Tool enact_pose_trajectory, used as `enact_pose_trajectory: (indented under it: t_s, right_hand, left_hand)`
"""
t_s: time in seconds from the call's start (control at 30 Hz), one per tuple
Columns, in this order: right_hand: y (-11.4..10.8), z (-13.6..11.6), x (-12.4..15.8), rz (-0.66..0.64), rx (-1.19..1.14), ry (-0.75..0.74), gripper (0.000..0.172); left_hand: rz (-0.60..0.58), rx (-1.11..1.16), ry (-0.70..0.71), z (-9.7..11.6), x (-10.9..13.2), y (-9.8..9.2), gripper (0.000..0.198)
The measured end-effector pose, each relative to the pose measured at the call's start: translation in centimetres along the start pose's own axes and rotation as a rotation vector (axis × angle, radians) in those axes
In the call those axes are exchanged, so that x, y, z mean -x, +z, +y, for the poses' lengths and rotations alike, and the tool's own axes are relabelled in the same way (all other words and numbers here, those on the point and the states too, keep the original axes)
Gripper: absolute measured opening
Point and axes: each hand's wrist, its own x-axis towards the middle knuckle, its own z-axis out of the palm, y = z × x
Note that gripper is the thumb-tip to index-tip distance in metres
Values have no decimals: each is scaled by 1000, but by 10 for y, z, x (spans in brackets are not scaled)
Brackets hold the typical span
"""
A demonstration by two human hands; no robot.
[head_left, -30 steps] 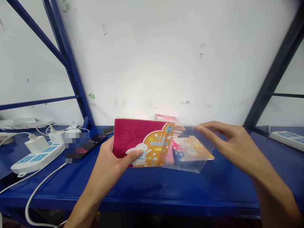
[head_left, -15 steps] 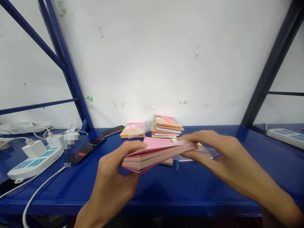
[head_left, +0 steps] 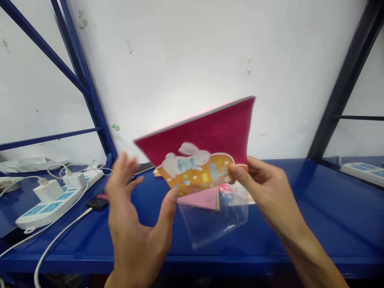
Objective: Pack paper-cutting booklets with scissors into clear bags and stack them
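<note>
The right hand (head_left: 267, 186) held its grip on a red booklet (head_left: 207, 138) with a rabbit on its cover, pinching it near the lower right corner; the booklet was tilted above the blue table (head_left: 270, 244). The left hand (head_left: 136, 230) was spread wide, its thumb at the booklet's lower left edge, contact uncertain. A clear plastic bag (head_left: 214, 226) hung below, before a pink pad (head_left: 205, 199).
</note>
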Motion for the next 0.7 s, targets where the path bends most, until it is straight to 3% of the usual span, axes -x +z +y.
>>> enact_pose_trajectory:
  t_s: [0.1, 0.17, 0.3, 0.43, 0.7]
  right_hand:
    - [6, 11, -4, -17, -296, 66, 25]
    - [9, 17, -6, -49, -365, 112, 29]
    - [9, 20, -7, -144, -395, 147, 34]
    - [10, 18, -7, -203, -393, 148, 40]
    - [11, 18, -9, -209, -403, 126, 37]
  left_hand:
    - [-390, 317, -346, -2, -7, -1, 56]
    - [-496, 424, -456, -3, -10, 0, 40]
    - [-412, 496, -494, -3, -11, 5, 36]
    - [-434, 578, -527, -12, -11, 5, 41]
    - [-407, 586, -514, -18, -14, 3, 44]
